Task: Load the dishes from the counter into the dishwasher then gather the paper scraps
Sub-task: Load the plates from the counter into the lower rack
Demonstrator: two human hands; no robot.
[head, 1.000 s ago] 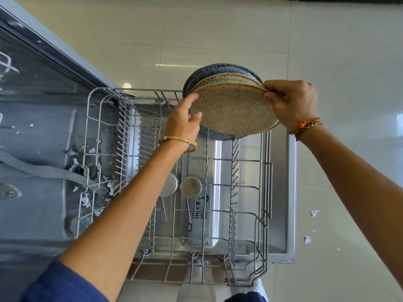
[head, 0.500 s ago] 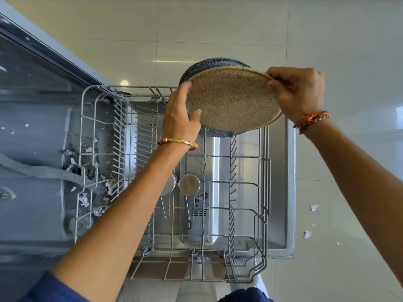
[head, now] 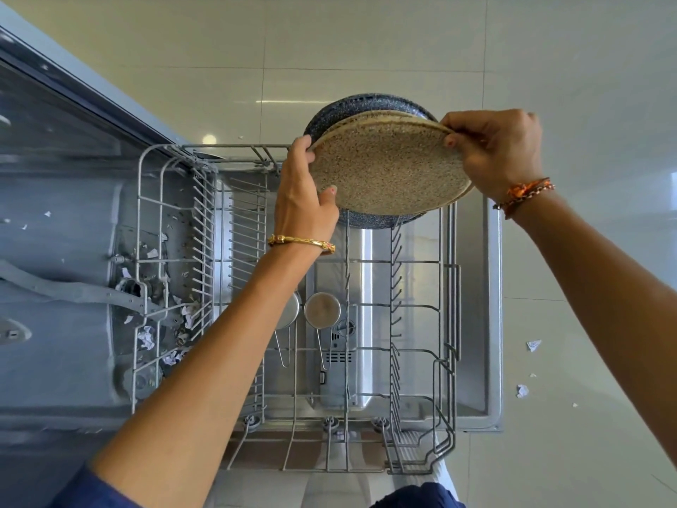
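A stack of plates [head: 388, 170] is held over the far edge of the pulled-out dishwasher rack [head: 450, 324], near its far right corner. The stack is tilted, with two speckled beige plates lying on a dark blue speckled plate [head: 351, 104] whose rim shows behind and below them. The stack's left edge is gripped by the left hand [head: 302, 199], its fingers curled behind the rim and the thumb pressed on the beige face. The right edge is pinched by the right hand [head: 502, 152], its fingers bent over the rim. A gold bangle [head: 300, 243] is worn on the left wrist and an orange thread band [head: 527, 192] on the right wrist.

Two round steel ladles [head: 321, 310] are seen below the rack wires near its middle, one partly hidden by the left forearm. Paper scraps [head: 146, 337] are scattered inside the dishwasher tub [head: 55, 287], at the rack's left edge. More scraps [head: 533, 345] lie on the tiled floor [head: 586, 416], beside the right edge of the open dishwasher door [head: 492, 324].
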